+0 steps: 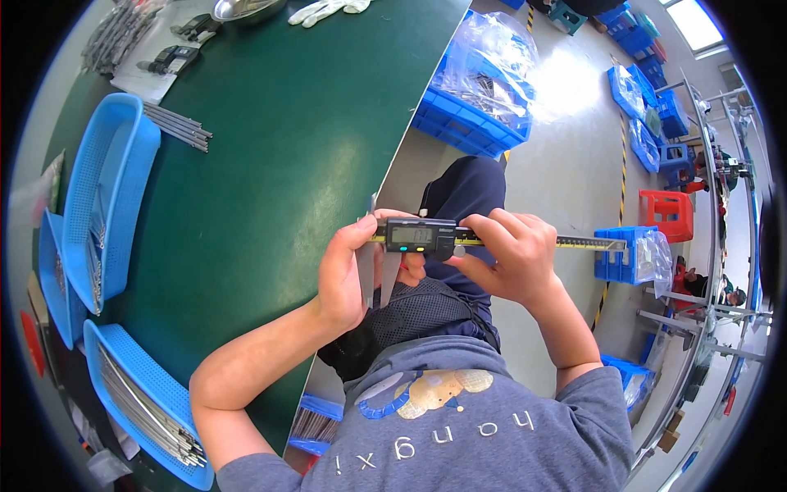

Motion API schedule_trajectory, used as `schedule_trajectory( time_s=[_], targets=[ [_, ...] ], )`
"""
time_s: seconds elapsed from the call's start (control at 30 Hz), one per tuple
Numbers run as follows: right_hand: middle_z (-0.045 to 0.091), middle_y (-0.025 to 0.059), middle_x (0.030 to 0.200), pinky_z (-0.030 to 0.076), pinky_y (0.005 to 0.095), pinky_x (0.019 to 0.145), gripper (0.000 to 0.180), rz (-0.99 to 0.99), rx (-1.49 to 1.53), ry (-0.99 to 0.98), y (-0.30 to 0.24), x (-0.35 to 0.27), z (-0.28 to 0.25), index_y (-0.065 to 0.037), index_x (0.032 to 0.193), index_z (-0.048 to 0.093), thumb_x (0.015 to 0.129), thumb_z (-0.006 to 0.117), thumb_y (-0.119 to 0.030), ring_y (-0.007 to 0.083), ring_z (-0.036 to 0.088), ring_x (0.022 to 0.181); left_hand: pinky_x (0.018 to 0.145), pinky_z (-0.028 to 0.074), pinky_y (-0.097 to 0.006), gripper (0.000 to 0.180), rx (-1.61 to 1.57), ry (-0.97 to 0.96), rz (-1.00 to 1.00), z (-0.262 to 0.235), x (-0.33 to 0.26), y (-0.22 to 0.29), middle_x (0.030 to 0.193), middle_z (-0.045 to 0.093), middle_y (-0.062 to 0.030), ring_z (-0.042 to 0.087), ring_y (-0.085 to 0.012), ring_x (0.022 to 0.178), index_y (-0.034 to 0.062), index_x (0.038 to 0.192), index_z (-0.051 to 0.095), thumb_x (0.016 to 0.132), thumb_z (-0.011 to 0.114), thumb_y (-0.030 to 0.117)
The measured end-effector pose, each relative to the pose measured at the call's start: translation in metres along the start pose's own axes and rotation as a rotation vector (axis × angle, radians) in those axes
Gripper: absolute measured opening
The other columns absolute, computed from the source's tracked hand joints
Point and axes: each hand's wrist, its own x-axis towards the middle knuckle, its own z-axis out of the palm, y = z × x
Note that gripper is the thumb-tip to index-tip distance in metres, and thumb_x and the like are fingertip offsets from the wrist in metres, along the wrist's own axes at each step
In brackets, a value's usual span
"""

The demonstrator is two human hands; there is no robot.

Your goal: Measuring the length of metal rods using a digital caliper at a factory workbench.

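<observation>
A digital caliper [422, 235] with a black display housing lies level across both hands, above my lap. My left hand [338, 266] is closed around its jaw end, with the thumb on top and fingertips showing behind the jaws. The long metal jaws [388, 279] point toward my body and stand slightly apart. Whether a part sits between them I cannot tell. My right hand [518, 256] grips the beam just right of the display, thumb below near the slider. The graduated beam [586, 243] sticks out to the right past that hand.
On the green table [270, 156] to my left, blue baskets [123, 197] hold thin metal rods, and more rods [176, 125] lie beside them. Farther back are a white glove [328, 10] and a metal bowl [246, 8]. A blue crate [471, 119] and a red stool [668, 215] stand on the floor.
</observation>
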Motion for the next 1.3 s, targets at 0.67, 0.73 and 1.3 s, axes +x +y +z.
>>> schedule_trajectory(
  time_s=[0.67,0.73,1.3],
  targets=[
    [0.051,0.0071,0.067,0.042,0.0308,0.045,0.042,0.082,0.437,0.044,-0.002,-0.006,0.004,0.0,0.113,0.059,0.072,0.065,-0.009,0.0211,0.053,0.05,0.075,0.053,-0.031,0.045,0.133,-0.228,-0.05,-0.008,0.005,0.0,0.098,0.061,-0.0113,0.064,-0.0195,0.086,0.0003,0.111,0.052,0.095,0.051,0.042],
    [0.051,0.0068,0.067,0.042,0.0301,0.045,0.041,0.085,0.458,0.033,-0.004,-0.007,0.005,0.0,0.112,0.059,0.072,0.065,-0.009,0.0206,0.053,0.05,0.074,0.054,-0.031,0.051,0.135,-0.32,-0.044,-0.011,0.006,-0.002,0.098,0.061,-0.0113,0.064,-0.02,0.086,-0.0002,0.108,0.054,0.091,0.054,0.048],
    [0.053,0.0073,0.068,0.044,0.0292,0.046,0.035,0.094,0.455,0.148,-0.002,-0.007,0.006,0.001,0.103,0.061,0.073,0.069,-0.014,0.0198,0.055,0.052,0.085,0.051,-0.037,0.05,-0.067,-0.638,-0.25,-0.005,0.001,0.0,0.106,0.054,-0.0116,0.058,-0.0245,0.101,0.0035,0.096,0.061,0.092,0.049,0.052]
  ],
)
